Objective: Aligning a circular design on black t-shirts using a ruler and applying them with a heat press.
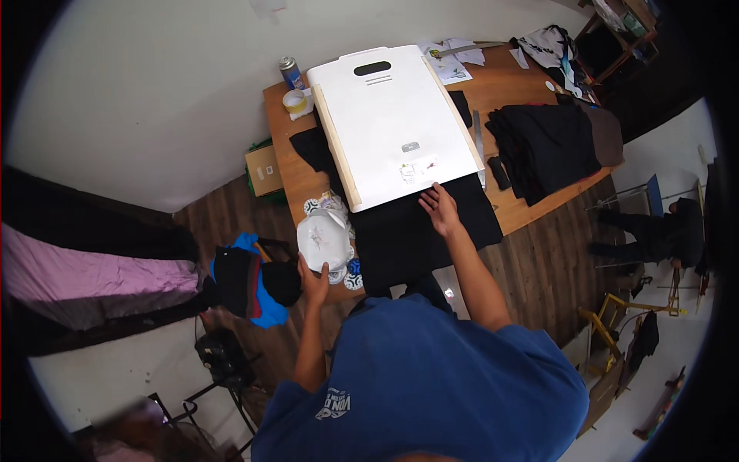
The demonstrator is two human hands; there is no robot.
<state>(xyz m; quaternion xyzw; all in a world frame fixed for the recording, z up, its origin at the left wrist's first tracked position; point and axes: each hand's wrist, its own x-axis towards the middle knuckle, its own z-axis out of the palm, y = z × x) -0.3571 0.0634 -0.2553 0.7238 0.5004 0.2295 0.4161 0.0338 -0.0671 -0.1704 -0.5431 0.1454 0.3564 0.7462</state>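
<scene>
A shallow white dish with an angular rim point(323, 237) is at the left front corner of the wooden table. My left hand point(313, 283) grips its near edge, thumb on top. Patterned round pieces point(353, 282) in blue, black and white show around and partly under the dish. A large white panel with a slotted handle hole point(396, 104) and pale wooden strips along its sides lies on black cloth point(423, 231). By the panel's front edge, my right hand point(441, 209) hovers over the cloth, fingers spread and holding nothing.
A spray can point(291, 73) and tape roll point(295, 101) stand at the table's far left. Folded dark clothes point(543, 146) lie to the right, beside a metal ruler point(479, 142). Papers point(454, 68) are at the back. Clothes point(258, 285) hang left; another person point(654, 231) is far right.
</scene>
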